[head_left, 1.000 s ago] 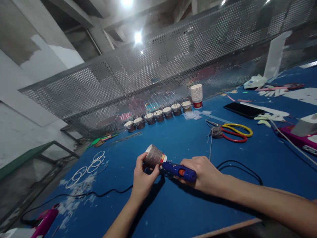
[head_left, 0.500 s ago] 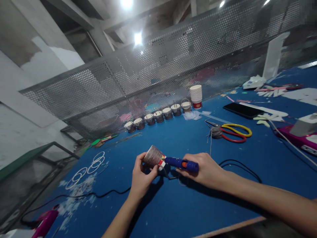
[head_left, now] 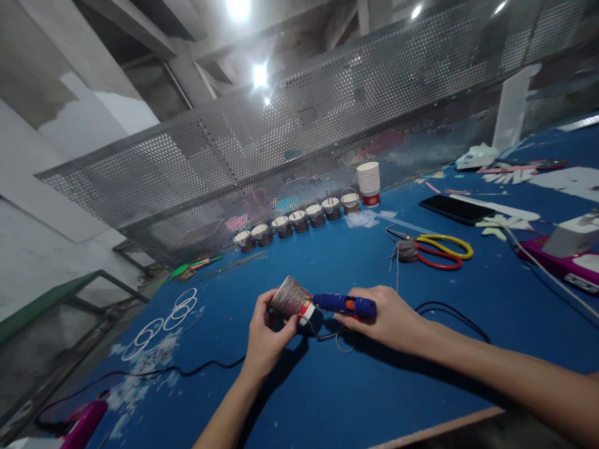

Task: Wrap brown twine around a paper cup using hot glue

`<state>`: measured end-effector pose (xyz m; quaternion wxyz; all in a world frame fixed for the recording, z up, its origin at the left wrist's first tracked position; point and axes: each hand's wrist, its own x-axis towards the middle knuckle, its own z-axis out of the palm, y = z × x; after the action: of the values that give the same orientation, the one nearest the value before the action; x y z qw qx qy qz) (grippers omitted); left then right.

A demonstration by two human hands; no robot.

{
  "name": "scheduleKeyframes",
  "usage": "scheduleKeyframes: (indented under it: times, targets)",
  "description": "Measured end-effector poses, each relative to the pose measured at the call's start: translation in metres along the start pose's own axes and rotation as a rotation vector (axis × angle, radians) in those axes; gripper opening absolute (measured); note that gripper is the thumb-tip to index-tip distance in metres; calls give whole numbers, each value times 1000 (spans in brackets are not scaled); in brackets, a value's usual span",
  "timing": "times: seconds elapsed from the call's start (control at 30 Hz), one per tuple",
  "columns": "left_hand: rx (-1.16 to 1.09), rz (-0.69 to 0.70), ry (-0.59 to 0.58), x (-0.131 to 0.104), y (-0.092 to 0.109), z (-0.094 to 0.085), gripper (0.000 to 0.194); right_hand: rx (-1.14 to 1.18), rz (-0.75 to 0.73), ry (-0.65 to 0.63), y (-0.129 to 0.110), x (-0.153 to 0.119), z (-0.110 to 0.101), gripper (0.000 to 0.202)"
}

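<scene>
Twine-wrapped cup (head_left: 290, 297) lies on its side in your left hand (head_left: 266, 340), fingers clamped round it near the table's (head_left: 327, 399) front edge so its red rim end faces the tool. Your right hand (head_left: 390, 318) is closed on the blue glue gun (head_left: 344, 305), nozzle touching that rim end, probably to bond the wrap. Scissors (head_left: 442, 251) and a twine ball (head_left: 407, 251) lie well apart toward the right edge.

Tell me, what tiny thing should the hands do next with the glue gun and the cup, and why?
Probably turn the twine-wrapped cup a little in the left hand. The right hand holds the blue glue gun with its tip at the cup's still bare red-and-white end.
</scene>
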<state>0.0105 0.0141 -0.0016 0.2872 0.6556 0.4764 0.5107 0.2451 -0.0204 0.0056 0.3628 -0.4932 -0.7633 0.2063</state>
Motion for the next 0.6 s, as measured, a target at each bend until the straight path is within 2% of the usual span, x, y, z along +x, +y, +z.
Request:
scheduleKeyframes:
  times: [0.37,0.6]
  targets:
    - [55,-35,8,-1,3,3,40,-158,-181,-6,0,-8,17,20]
    - [28,-4,6,1,0,-1,41,-28,-44,19,1,-3,5,29]
